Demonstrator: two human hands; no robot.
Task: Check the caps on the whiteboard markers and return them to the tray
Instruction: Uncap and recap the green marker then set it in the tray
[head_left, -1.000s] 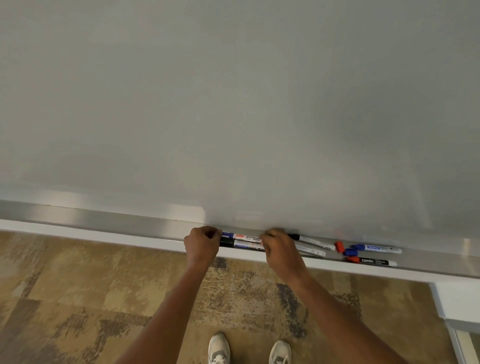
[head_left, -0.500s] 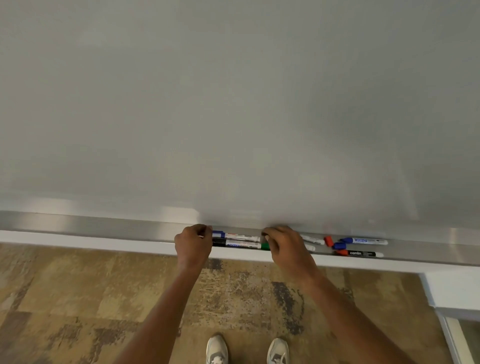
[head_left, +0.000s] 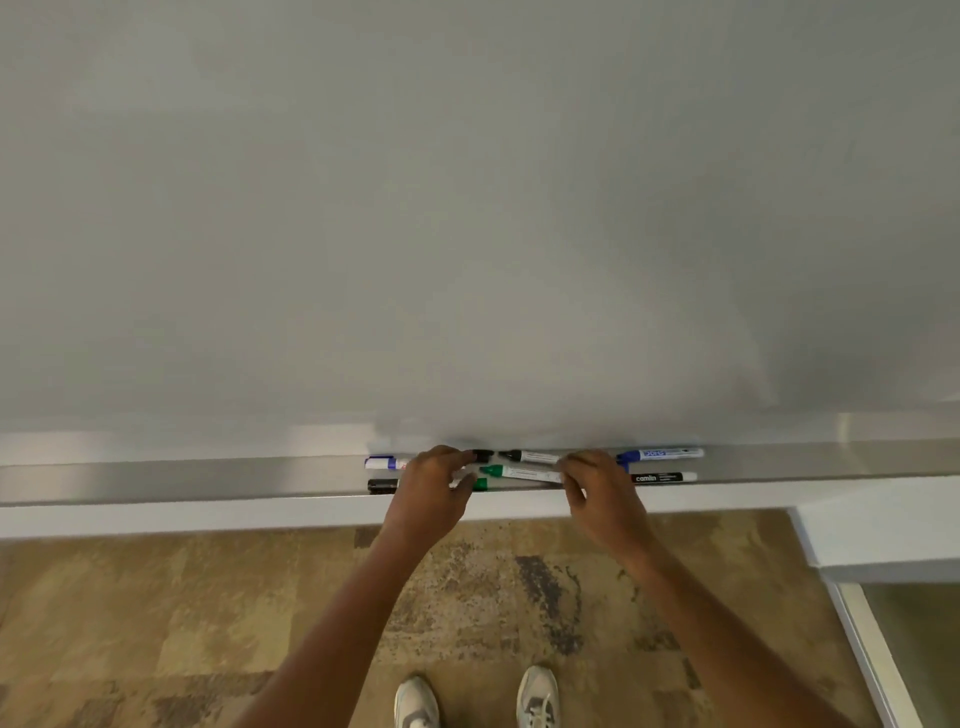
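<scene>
Whiteboard (head_left: 467, 208): large, pale grey, blank, filling the upper view; along its lower edge a brushed metal tray (head_left: 182, 480), long and shallow, running the full width, with a white ledge (head_left: 208, 512) below its front edge.

Floor (head_left: 156, 623): mottled tan and brown covering with dark patches; two pale shoes (head_left: 537, 693) at the bottom edge; a white wall corner (head_left: 878, 535) at lower right.

Tray contents, left to right: blue-capped marker (head_left: 382, 462) at the back edge, partly hidden by the left hand; black marker (head_left: 383, 486) at the front edge, likewise partly hidden; black cap (head_left: 483, 456), loose from its pen, at the left fingertips; black-tipped marker (head_left: 530, 457) at the back edge, uncapped; green marker (head_left: 519, 473) lying aslant across mid-tray, uncapped; green cap (head_left: 480, 484) near the front edge, under the left hand; blue marker (head_left: 660, 453) at the back edge; black marker marked "camlin" (head_left: 662, 477) at the front edge.

Left hand (head_left: 434, 488): fingers curled loosely over the tray, tips touching the black cap; whether it grips cannot be told.

Right hand (head_left: 597, 493): fingers pinched at the rear ends of the black-tipped and green markers; which one it holds cannot be told.

Open room: tray bare from the blue-capped marker to the left end, and from the blue marker to the right end.
</scene>
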